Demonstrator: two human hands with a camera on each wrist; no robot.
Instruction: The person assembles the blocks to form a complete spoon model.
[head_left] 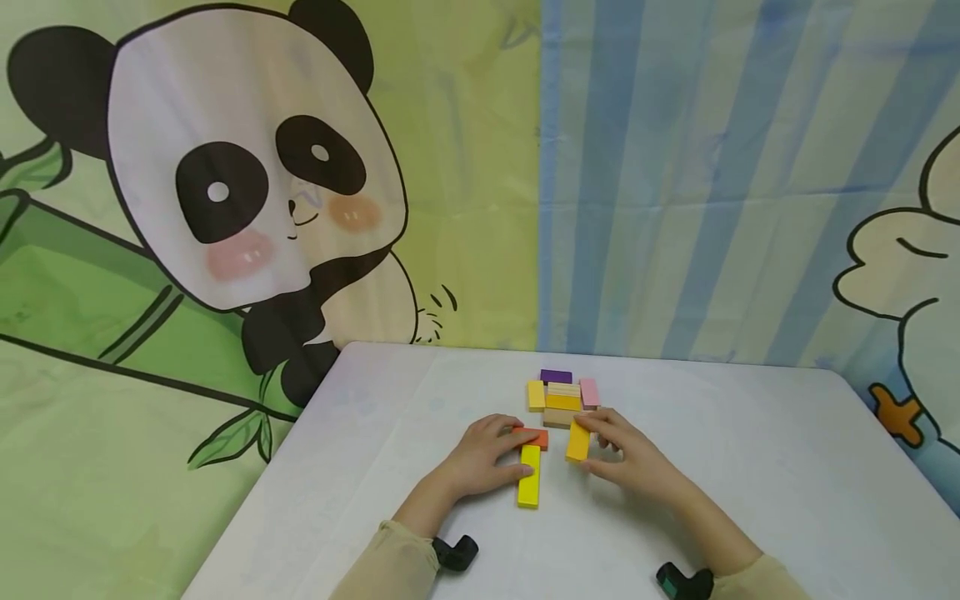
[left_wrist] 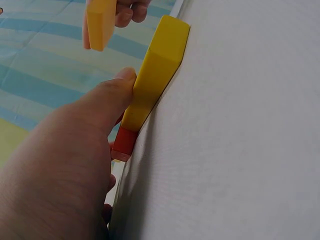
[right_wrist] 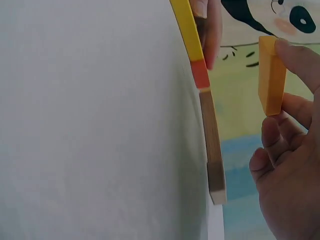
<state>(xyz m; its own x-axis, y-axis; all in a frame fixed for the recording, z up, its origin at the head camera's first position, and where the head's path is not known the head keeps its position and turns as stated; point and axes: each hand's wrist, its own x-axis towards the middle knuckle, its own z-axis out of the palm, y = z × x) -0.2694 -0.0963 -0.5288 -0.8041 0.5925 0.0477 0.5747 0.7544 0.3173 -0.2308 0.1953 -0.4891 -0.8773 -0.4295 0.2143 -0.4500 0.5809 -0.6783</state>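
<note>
I saw the yellow block [head_left: 528, 493] nearest, left hand's [head_left: 486, 457] thumb on it, spread from fingers touching the orange block [head_left: 543, 441]. Right hand [head_left: 630, 457] pinched an amber block [head_left: 577, 442] above the table [head_left: 750, 442], near the tan block [head_left: 558, 419]; slack pinch could've dropped it.

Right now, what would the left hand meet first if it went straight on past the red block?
Probably the tan block: in the head view it lies ahead of the left hand, just beyond the red block. Height is hard to judge, so the hand might pass over it.
</note>
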